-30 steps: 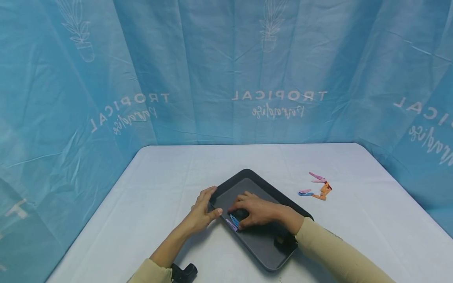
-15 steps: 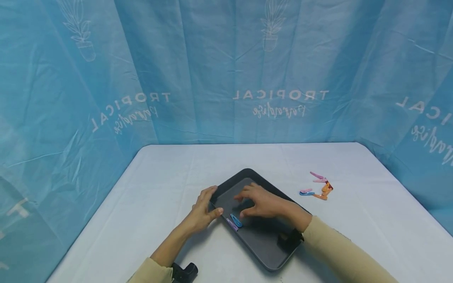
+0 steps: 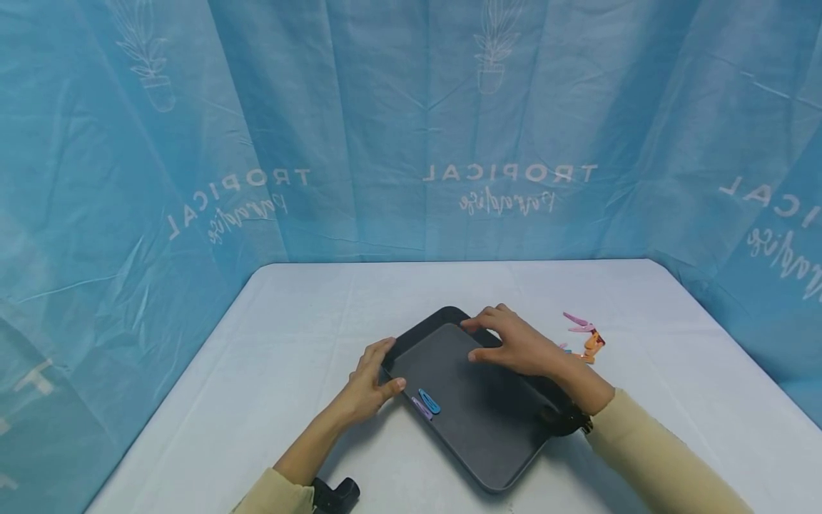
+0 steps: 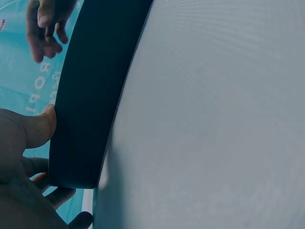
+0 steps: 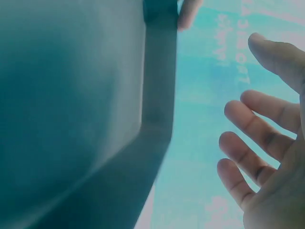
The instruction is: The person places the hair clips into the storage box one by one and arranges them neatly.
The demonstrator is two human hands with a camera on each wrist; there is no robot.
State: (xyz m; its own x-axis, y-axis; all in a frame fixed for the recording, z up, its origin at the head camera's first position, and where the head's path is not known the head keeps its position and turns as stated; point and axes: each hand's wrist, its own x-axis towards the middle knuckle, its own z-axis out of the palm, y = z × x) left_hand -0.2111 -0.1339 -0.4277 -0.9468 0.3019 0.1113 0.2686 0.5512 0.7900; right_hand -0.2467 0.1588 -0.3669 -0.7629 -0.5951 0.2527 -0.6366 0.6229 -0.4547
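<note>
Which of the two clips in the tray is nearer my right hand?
The blue clip; the purple clip lies beyond it, by the edge of the tray, farther from your right hand.

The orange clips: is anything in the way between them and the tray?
Yes: in the head view, the right hand and arm are between the orange clips and the tray. The tray's raised rim stands there too.
</note>
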